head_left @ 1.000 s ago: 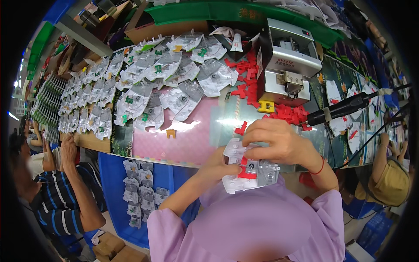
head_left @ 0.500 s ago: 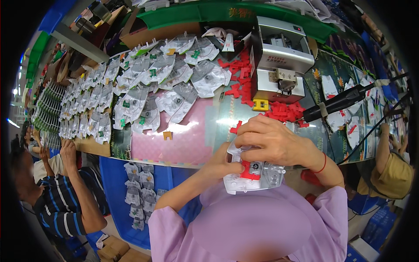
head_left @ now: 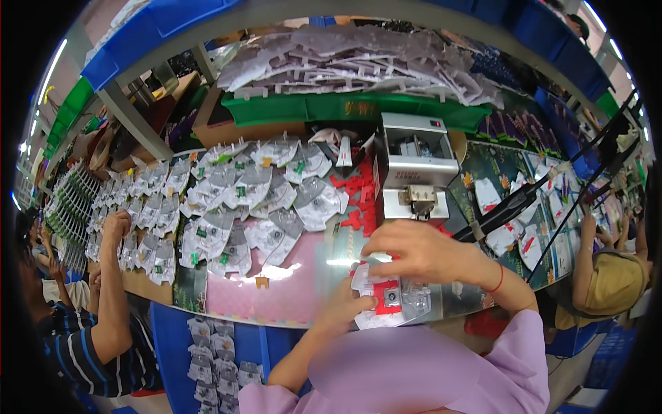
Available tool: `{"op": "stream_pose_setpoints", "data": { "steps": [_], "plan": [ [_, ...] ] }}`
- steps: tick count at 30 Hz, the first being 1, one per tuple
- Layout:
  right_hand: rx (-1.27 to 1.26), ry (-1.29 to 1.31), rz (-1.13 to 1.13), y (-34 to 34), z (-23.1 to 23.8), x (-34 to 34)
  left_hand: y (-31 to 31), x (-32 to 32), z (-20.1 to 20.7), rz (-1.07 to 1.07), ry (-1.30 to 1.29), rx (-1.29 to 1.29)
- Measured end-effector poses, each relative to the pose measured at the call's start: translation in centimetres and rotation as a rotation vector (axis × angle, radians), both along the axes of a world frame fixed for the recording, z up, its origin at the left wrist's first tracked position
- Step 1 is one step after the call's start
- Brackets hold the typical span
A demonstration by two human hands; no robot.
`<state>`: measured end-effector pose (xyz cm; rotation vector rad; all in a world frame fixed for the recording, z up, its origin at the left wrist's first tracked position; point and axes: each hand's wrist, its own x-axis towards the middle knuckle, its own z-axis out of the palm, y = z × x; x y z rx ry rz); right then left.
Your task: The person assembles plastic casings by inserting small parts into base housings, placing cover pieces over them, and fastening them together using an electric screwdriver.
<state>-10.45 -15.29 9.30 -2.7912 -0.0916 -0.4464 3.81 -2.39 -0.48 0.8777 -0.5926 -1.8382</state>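
A white and clear plastic housing (head_left: 407, 314) with a red plastic piece (head_left: 387, 297) set in its middle is in front of me, at the table's near edge. My left hand (head_left: 339, 309) grips the housing's left side, its thumb against the red piece. Over the housing's far edge, my right hand (head_left: 417, 252) has its fingers bent together; what they pinch is hidden beneath them. A pile of loose red plastic parts (head_left: 358, 190) lies just beyond, partly covered by my right hand.
A silver bench machine (head_left: 419, 148) stands behind my hands. A black pen-shaped power tool (head_left: 507, 212) slants in from the right. Several clear and grey housings (head_left: 272, 234) cover the left, near a tan clip (head_left: 262, 282). A green bin (head_left: 276, 109) is at the back; a co-worker's arm (head_left: 110, 290) reaches in at left.
The view has tilted up, showing more of the back bin. My right hand has shifted from wrapping the housing to its far edge, uncovering more of it. The left hand still holds it.
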Motion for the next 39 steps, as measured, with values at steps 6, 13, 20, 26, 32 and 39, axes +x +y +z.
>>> {"op": "stream_pose_setpoints", "data": {
  "steps": [6, 13, 20, 26, 32, 39],
  "plan": [
    [-0.262, -0.234, -0.351, -6.4, 5.4, -0.5, 0.7, -0.1, -0.9, 0.073, 0.015, 0.058],
    [-0.535, -0.205, -0.995, -14.0, 7.2, -4.7, 1.2, 0.4, -1.8, 0.131, 0.045, 0.092],
    [-0.643, -0.089, -1.18, -19.9, 7.5, -8.4, 1.5, 0.1, -1.7, 0.144, 0.074, 0.136],
    [-0.755, 0.01, -1.223, -23.0, 6.0, -8.4, 1.6, -0.4, -2.0, 0.099, 0.067, 0.13],
    [-0.793, -0.168, -1.158, -21.4, 7.3, -9.1, 1.8, -0.7, -2.4, 0.147, 0.053, 0.12],
    [-0.71, -0.499, -0.765, -11.7, 7.9, -8.5, 1.5, -1.1, -1.8, 0.145, 0.02, 0.123]
  ]
}}
